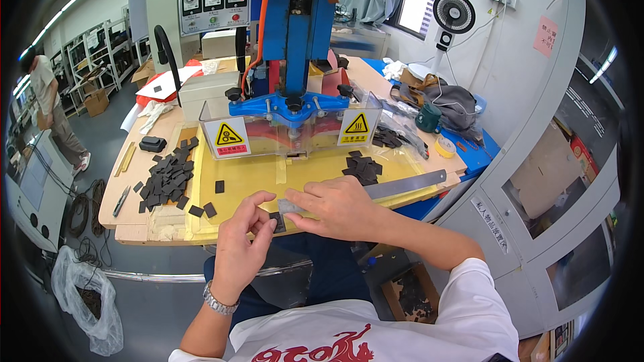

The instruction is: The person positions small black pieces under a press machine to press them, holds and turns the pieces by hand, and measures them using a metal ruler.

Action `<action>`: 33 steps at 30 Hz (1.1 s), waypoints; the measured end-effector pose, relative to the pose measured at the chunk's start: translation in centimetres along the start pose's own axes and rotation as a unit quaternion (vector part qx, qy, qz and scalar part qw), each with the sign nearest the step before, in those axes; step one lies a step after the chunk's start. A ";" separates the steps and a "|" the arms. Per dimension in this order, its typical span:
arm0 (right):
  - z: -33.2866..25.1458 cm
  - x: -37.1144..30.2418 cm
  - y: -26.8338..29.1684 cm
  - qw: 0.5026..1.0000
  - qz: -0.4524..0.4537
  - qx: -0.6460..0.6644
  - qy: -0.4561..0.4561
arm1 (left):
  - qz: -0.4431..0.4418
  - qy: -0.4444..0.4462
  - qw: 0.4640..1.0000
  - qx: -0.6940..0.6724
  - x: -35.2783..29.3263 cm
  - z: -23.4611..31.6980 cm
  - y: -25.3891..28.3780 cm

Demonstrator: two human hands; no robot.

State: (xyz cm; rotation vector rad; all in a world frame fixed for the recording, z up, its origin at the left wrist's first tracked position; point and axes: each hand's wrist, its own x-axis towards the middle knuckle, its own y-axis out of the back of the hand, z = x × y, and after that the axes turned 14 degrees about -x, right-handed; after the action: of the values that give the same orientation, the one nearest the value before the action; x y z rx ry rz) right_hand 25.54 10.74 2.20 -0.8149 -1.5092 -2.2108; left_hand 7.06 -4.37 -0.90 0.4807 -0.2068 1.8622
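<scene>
My right hand (332, 208) is closed around a long steel strip like a ruler (409, 184), which runs out to the right over the yellow work surface. Its near end, grey and rough as if wrapped, shows past my fingertips. A small black rectangular piece (279, 222) lies just below that end, at the table's front edge. My left hand (243, 245) has its fingers bent, thumb and fingertips pinching the piece's left side. More black pieces (168, 177) lie heaped at the left, and a smaller pile (362, 168) sits beyond my right hand. A few single pieces (219, 187) lie apart.
A blue press (294, 106) with a clear guard and warning signs (227, 135) stands behind the work surface (251, 181). Tweezers (121, 201) and a black case (153, 143) lie at the left. Yellow tape (445, 147), a bag (451, 110) and a fan (453, 13) are at the right.
</scene>
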 end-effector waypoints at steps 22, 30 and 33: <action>-0.2 -0.2 0.3 1.000 -0.022 0.019 0.004 | -0.025 0.057 0.990 -0.124 0.0 -0.7 0.8; -0.3 -0.5 0.0 0.999 -0.021 0.028 0.004 | -0.015 0.064 0.987 -0.150 0.1 -0.9 0.7; -0.3 -0.5 0.1 0.999 -0.018 0.030 0.005 | -0.013 0.066 0.986 -0.155 0.1 -1.0 0.7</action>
State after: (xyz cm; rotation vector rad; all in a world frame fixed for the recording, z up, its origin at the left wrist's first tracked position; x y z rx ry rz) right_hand 25.89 10.43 1.85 -0.7617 -1.5891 -2.1814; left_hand 6.18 -4.12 -1.69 0.1456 -0.3916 1.7890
